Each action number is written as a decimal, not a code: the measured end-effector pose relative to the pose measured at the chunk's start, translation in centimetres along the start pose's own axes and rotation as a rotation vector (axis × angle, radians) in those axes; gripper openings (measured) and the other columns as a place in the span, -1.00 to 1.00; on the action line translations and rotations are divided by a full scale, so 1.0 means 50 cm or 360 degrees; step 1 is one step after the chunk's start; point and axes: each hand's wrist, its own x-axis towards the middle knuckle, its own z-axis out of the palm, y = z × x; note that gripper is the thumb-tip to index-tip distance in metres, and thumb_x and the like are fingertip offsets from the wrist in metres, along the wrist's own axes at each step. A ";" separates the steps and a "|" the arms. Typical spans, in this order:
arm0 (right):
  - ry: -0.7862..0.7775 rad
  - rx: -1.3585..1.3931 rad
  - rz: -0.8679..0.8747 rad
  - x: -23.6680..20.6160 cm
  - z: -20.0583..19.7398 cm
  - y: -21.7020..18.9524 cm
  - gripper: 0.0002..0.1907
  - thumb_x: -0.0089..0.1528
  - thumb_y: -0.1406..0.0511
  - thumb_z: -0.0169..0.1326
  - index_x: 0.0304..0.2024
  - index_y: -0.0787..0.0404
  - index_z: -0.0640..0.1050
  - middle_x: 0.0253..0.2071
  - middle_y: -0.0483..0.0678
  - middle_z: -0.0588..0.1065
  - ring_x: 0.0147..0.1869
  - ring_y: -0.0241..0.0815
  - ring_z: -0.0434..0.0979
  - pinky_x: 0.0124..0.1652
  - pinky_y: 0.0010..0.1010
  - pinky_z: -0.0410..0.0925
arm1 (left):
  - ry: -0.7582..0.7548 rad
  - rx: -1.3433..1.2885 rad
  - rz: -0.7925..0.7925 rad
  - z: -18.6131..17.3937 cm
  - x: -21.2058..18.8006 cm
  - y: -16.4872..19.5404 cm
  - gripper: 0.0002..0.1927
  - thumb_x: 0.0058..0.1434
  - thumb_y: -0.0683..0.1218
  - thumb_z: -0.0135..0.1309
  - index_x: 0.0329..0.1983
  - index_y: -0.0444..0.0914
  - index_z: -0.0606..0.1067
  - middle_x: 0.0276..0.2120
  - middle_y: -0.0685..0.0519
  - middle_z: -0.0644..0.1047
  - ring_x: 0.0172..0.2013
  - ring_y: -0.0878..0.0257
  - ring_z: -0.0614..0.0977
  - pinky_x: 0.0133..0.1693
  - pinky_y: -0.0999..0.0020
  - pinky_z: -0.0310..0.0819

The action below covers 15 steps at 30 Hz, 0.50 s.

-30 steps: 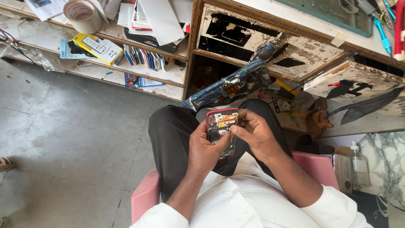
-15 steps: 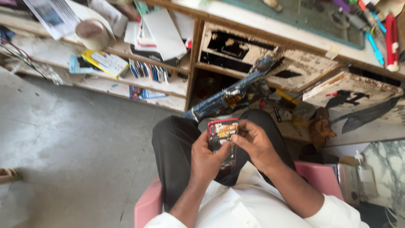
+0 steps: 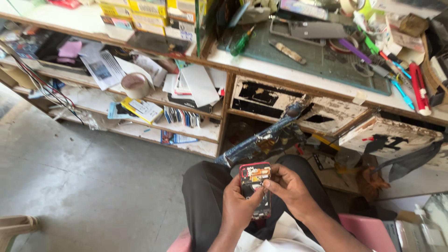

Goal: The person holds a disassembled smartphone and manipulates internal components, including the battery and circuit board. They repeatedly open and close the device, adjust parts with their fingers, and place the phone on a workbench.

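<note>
My left hand (image 3: 239,205) grips the opened red phone (image 3: 255,189) over my lap, fingers clamped around it, while my right hand's (image 3: 289,189) fingers pinch at its exposed insides.

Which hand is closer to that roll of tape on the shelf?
Left. The left hand holds the opened phone on the side toward the tape roll, which is up and to the left. The right hand is on the phone's far side, farther away.
</note>
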 end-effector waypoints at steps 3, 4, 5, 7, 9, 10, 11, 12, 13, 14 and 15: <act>-0.0036 -0.0017 -0.0033 0.004 0.001 -0.002 -0.69 0.22 0.37 0.21 0.00 0.34 0.53 -0.16 -0.06 0.57 -0.09 -0.31 0.53 -0.03 -0.41 0.43 | 0.0004 0.0019 0.0067 -0.002 0.004 -0.007 -0.74 0.12 -0.28 0.31 -0.11 -0.34 0.60 -0.30 0.06 0.69 -0.30 0.43 0.66 -0.23 0.51 0.57; -0.0034 -0.0034 -0.0027 0.006 0.002 -0.002 -0.69 0.22 0.36 0.21 -0.01 0.35 0.53 -0.17 -0.06 0.57 -0.10 -0.31 0.53 -0.04 -0.41 0.43 | 0.0002 -0.0004 0.0044 -0.004 0.007 -0.007 -0.74 0.12 -0.29 0.30 -0.11 -0.34 0.60 -0.30 0.05 0.69 -0.31 0.43 0.66 -0.24 0.51 0.57; -0.0030 -0.0051 -0.0017 0.007 0.003 -0.002 -0.69 0.23 0.36 0.21 -0.01 0.35 0.53 -0.18 -0.06 0.57 -0.11 -0.32 0.54 -0.06 -0.42 0.44 | 0.0001 -0.0027 0.0017 -0.005 0.008 -0.009 -0.73 0.11 -0.29 0.30 -0.10 -0.35 0.59 -0.31 0.05 0.69 -0.32 0.43 0.66 -0.26 0.51 0.57; -0.0050 -0.0034 -0.0045 0.009 0.004 0.000 -0.70 0.24 0.36 0.20 -0.01 0.36 0.53 -0.20 -0.06 0.56 -0.14 -0.32 0.53 -0.08 -0.42 0.44 | -0.0003 -0.0074 -0.0044 -0.006 0.010 -0.012 -0.72 0.10 -0.30 0.29 -0.10 -0.35 0.58 -0.32 0.04 0.69 -0.33 0.42 0.67 -0.27 0.50 0.58; -0.0058 -0.0031 -0.0053 0.011 0.006 0.002 -0.71 0.25 0.35 0.20 0.00 0.36 0.53 -0.23 -0.07 0.55 -0.16 -0.33 0.53 -0.10 -0.44 0.44 | -0.0008 -0.0120 -0.0109 -0.009 0.012 -0.014 -0.70 0.09 -0.31 0.30 -0.09 -0.34 0.57 -0.32 0.05 0.69 -0.33 0.41 0.68 -0.27 0.50 0.60; -0.0054 -0.0037 -0.0044 0.010 0.006 0.003 -0.71 0.25 0.35 0.19 0.00 0.35 0.53 -0.23 -0.07 0.54 -0.16 -0.33 0.53 -0.11 -0.45 0.44 | -0.0004 -0.0126 -0.0095 -0.009 0.011 -0.017 -0.69 0.09 -0.31 0.30 -0.09 -0.34 0.57 -0.31 0.05 0.69 -0.33 0.41 0.68 -0.27 0.50 0.60; -0.0051 -0.0043 -0.0036 0.009 0.005 0.004 -0.71 0.25 0.34 0.19 0.00 0.35 0.53 -0.24 -0.08 0.54 -0.17 -0.34 0.52 -0.11 -0.45 0.44 | 0.0001 -0.0132 -0.0082 -0.008 0.011 -0.019 -0.69 0.09 -0.31 0.30 -0.08 -0.34 0.57 -0.30 0.05 0.69 -0.32 0.42 0.68 -0.26 0.50 0.60; -0.0057 -0.0038 -0.0026 0.009 0.006 0.004 -0.72 0.26 0.34 0.19 -0.01 0.35 0.53 -0.25 -0.08 0.54 -0.17 -0.34 0.52 -0.12 -0.45 0.44 | 0.0005 -0.0138 -0.0067 -0.009 0.012 -0.021 -0.69 0.09 -0.31 0.30 -0.07 -0.34 0.57 -0.29 0.05 0.69 -0.32 0.42 0.68 -0.25 0.51 0.59; -0.0065 -0.0033 -0.0013 0.009 0.006 0.004 -0.72 0.27 0.33 0.19 -0.02 0.35 0.53 -0.25 -0.08 0.53 -0.17 -0.34 0.52 -0.13 -0.45 0.44 | 0.0008 -0.0135 -0.0064 -0.009 0.012 -0.023 -0.69 0.09 -0.31 0.30 -0.08 -0.34 0.57 -0.29 0.04 0.69 -0.32 0.42 0.68 -0.25 0.50 0.59; -0.0073 -0.0029 -0.0002 0.010 0.006 0.004 -0.73 0.27 0.33 0.19 -0.02 0.35 0.53 -0.26 -0.08 0.53 -0.18 -0.34 0.52 -0.13 -0.45 0.44 | 0.0010 -0.0131 -0.0059 -0.009 0.013 -0.024 -0.69 0.09 -0.31 0.31 -0.08 -0.34 0.58 -0.29 0.03 0.69 -0.32 0.41 0.68 -0.25 0.50 0.59; -0.0079 -0.0014 -0.0013 0.010 0.007 0.004 -0.73 0.27 0.33 0.19 -0.02 0.34 0.53 -0.25 -0.08 0.53 -0.18 -0.35 0.52 -0.14 -0.46 0.43 | 0.0012 -0.0128 -0.0054 -0.009 0.014 -0.026 -0.69 0.09 -0.31 0.31 -0.08 -0.34 0.58 -0.30 0.03 0.69 -0.32 0.41 0.68 -0.25 0.50 0.59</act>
